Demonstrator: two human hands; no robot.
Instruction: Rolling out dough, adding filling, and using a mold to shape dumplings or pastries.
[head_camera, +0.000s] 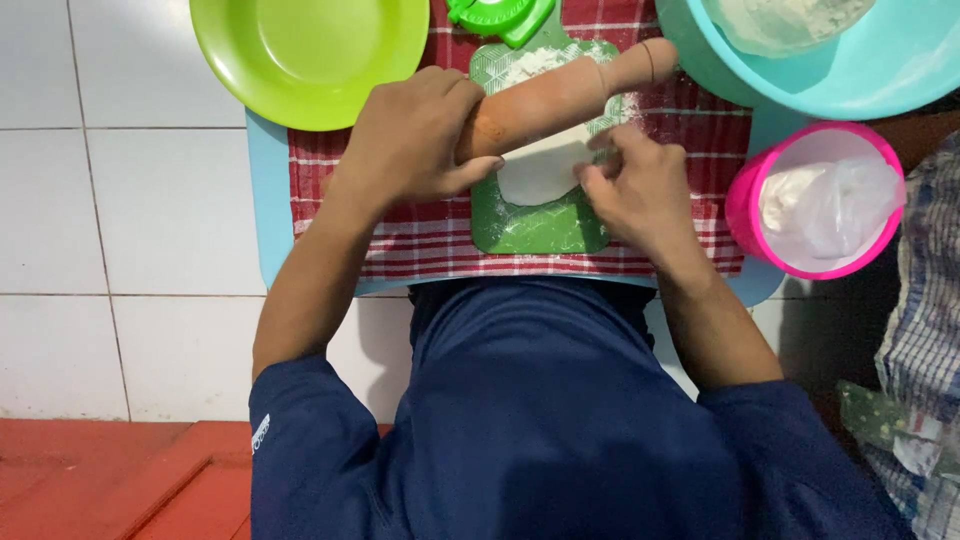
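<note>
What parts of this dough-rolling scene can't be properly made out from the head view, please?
- Dough sheet: its upper part lies under the rolling pin, its right edge under the right hand.
- Rolling pin's left end: covered by the left hand.
- Teal bowl and green plate: cut off by the top edge.
- Pink tub: a crumpled plastic bag hides its contents.

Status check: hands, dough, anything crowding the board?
Left hand gripping rolling pin. Right hand pinching edge of flat dough on green board. Pink tub near right hand.
</note>
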